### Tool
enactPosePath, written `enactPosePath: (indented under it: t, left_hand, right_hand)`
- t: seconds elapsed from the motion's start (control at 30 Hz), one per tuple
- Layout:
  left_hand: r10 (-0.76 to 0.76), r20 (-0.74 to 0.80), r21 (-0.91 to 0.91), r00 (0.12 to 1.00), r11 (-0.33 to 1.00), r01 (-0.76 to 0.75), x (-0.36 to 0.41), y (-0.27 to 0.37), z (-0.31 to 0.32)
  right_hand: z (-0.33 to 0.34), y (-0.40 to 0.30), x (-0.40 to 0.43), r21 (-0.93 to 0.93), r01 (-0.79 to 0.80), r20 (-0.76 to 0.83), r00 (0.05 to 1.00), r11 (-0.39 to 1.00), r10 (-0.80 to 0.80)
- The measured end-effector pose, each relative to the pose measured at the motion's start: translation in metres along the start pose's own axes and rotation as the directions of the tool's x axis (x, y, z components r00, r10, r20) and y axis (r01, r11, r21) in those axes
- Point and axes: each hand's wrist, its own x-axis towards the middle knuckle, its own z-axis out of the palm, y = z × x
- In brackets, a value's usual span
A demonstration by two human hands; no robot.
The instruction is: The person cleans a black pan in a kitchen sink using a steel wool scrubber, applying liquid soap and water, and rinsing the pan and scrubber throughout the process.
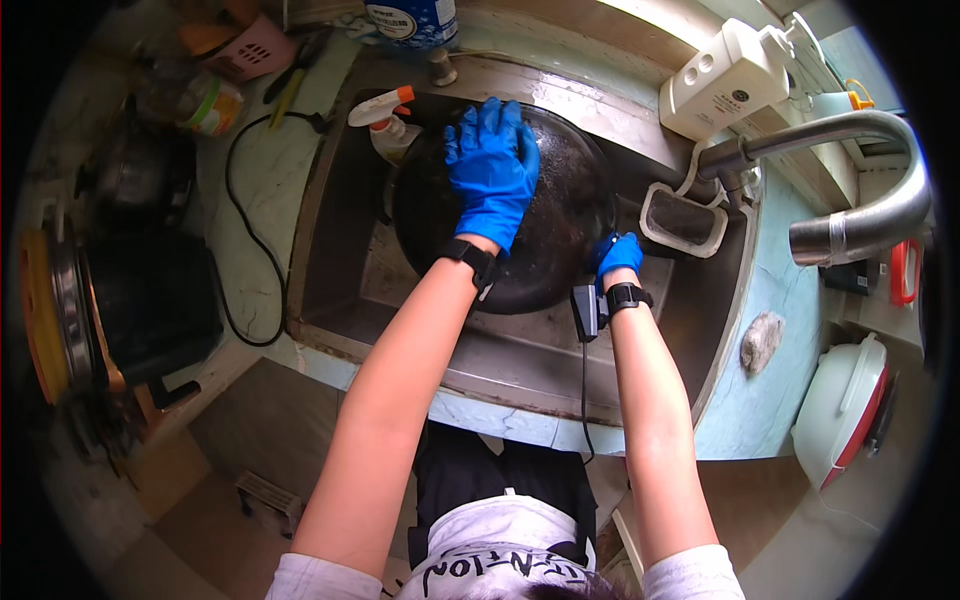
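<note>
A large black wok (570, 187) lies in the stainless steel sink (517, 375), with a dark, wet, rounded surface facing up. My left hand (491, 176), in a blue rubber glove, rests palm down on it with the fingers stretched out. Whatever may be under the palm is hidden. My right hand (621, 253), gloved in blue too, is closed at the wok's right edge, where a handle seems to be inside the fist. Behind the wok's left side stands a spray bottle (391, 135) with a white and orange trigger head.
A steel faucet (832, 142) curves over the right counter. A strainer basket (684, 219) hangs in the sink's right corner. A white pump bottle (724, 79) stands behind. On the left counter lies a black cable (232, 195). A grey stone-like lump (762, 343) sits right of the sink.
</note>
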Motion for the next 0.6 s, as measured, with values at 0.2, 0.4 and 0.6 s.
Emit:
enactPosePath:
  t: [0.2, 0.4, 0.6]
  left_hand:
    - [0.414, 0.127, -0.106, 0.901, 0.909, -0.403, 0.001, 0.003, -0.007]
    - [0.658, 0.216, -0.235, 0.722, 0.752, -0.615, 0.001, 0.014, -0.019]
    - [0.252, 0.117, -0.021, 0.961, 0.968, -0.251, -0.005, 0.011, -0.004]
  right_hand:
    - [-0.006, -0.008, 0.007, -0.038, -0.01, -0.051, 0.999, 0.999, 0.008]
    - [-0.014, 0.017, 0.048, -0.031, 0.062, 0.05, 0.997, 0.998, -0.061]
    - [-0.041, -0.005, -0.023, 0.359, -0.438, 0.64, 0.758, 0.824, 0.124]
